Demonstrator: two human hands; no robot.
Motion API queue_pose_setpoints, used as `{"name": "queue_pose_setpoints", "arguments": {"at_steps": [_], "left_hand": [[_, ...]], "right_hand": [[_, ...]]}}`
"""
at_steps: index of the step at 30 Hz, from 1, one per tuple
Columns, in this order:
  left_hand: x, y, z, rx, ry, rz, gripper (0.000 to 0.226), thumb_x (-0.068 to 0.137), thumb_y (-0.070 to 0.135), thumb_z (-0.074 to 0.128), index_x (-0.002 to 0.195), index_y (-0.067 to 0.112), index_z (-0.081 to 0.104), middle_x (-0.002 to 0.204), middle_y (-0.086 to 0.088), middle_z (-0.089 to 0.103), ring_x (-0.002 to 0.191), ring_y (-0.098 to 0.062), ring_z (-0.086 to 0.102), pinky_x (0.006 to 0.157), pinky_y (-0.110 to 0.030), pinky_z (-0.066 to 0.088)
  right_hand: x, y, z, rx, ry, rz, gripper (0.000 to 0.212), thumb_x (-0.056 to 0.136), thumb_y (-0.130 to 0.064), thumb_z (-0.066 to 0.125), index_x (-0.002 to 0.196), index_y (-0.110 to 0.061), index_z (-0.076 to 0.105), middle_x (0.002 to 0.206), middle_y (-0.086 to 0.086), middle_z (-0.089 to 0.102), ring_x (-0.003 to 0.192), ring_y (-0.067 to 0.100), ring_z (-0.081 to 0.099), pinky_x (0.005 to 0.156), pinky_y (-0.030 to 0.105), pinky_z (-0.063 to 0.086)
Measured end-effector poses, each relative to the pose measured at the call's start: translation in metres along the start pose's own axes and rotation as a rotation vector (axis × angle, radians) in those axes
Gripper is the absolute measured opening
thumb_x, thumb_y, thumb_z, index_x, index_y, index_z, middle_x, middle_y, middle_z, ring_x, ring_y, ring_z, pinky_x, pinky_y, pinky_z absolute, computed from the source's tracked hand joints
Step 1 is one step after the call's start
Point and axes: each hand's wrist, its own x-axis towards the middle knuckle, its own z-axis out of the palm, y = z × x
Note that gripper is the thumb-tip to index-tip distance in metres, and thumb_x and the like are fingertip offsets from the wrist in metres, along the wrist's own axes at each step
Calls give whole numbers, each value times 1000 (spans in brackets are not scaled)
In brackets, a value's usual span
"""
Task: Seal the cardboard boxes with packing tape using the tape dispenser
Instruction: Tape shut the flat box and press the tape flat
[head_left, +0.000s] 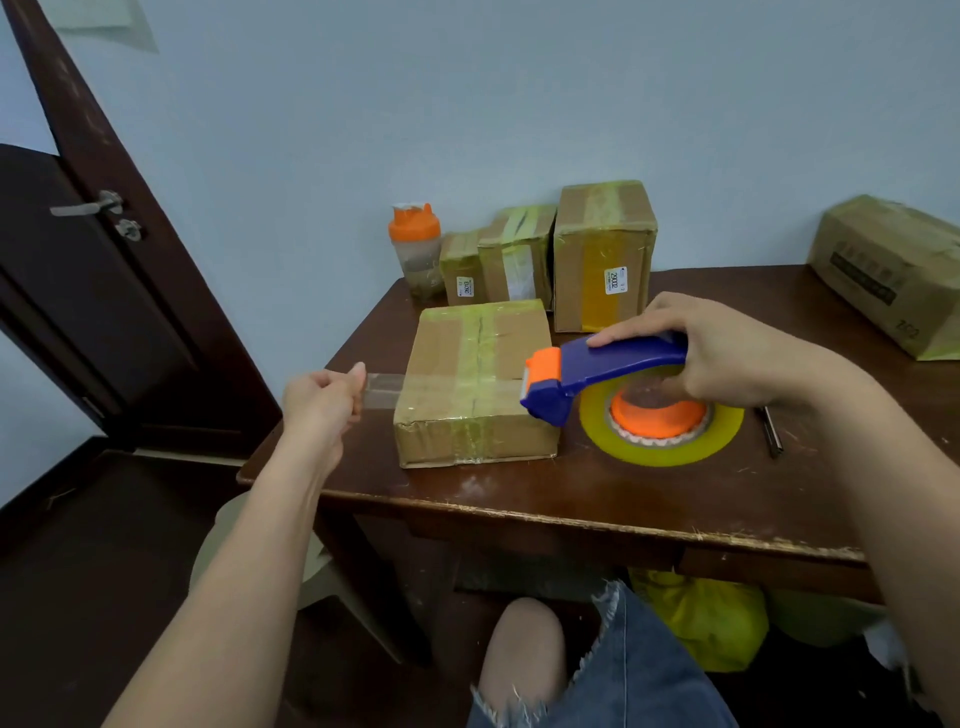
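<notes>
A flat cardboard box (475, 384) lies near the left front of the brown table (597, 499), with yellowish tape along its lid seam. A clear tape strip (387, 387) runs across the lid from left to right. My left hand (324, 397) pinches the strip's free end just off the box's left side. My right hand (727, 353) grips the blue and orange tape dispenser (602, 371) at the box's right edge. Its orange head sits over the lid's right rim. The yellow tape roll (662, 441) hangs beside the box above the table.
Three taped boxes (602, 254) stand against the wall at the back, next to an orange-lidded shaker bottle (415, 249). A larger box (893, 275) lies at the far right. A pen (771, 431) lies right of the roll. A dark door (78, 291) stands left.
</notes>
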Motion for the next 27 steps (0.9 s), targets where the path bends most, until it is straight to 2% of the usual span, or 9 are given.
{"name": "queue_pose_setpoints", "arguments": {"at_steps": [6,8,13,18,21,25,27], "left_hand": [[-9,-23,11,46,74,-87,34,94,22,64,64,10,52,63,-3,48,61,-17,44,94,-42,49],[-11,-29,12,32,79,-109,28,94,22,64,70,10,56,65,-3,49,62,-16,45,97,-43,49],[-7,-32,7,7,95,-99,21,94,22,65,79,8,59,70,-3,52,65,-16,47,83,-34,49],[0,-33,4,-11,82,-101,23,93,22,65,77,8,58,70,-3,50,64,-15,45,66,-28,42],[1,-34,4,-7,71,-104,21,94,21,65,79,8,59,70,-3,49,64,-15,44,63,-27,42],[2,-38,5,19,61,-129,21,93,21,66,78,8,60,72,-3,52,65,-15,46,68,-28,45],[3,-41,4,33,46,-148,22,93,21,66,78,8,60,71,-4,51,63,-15,44,62,-26,43]], "right_hand": [[4,-2,2,-78,8,-20,65,80,-11,77,119,-56,51,102,-15,40,93,10,45,79,23,35],[5,-1,5,-102,0,-27,63,81,-13,77,121,-56,52,102,-17,39,96,13,43,81,24,34],[9,1,10,-87,-5,-29,66,81,-12,78,117,-60,51,103,-15,41,97,12,45,81,24,37],[15,0,12,-108,-6,-32,69,81,-9,77,118,-61,51,107,-9,44,98,15,48,86,33,47],[17,0,13,-111,-15,-33,70,81,-8,76,119,-60,51,108,-9,44,97,14,48,86,35,48],[18,2,14,-115,-31,-24,74,81,-6,76,113,-66,47,108,-9,44,97,14,48,84,32,46],[18,3,15,-119,-39,-18,77,81,-4,74,110,-69,45,107,-11,43,97,13,47,82,30,46]]}}
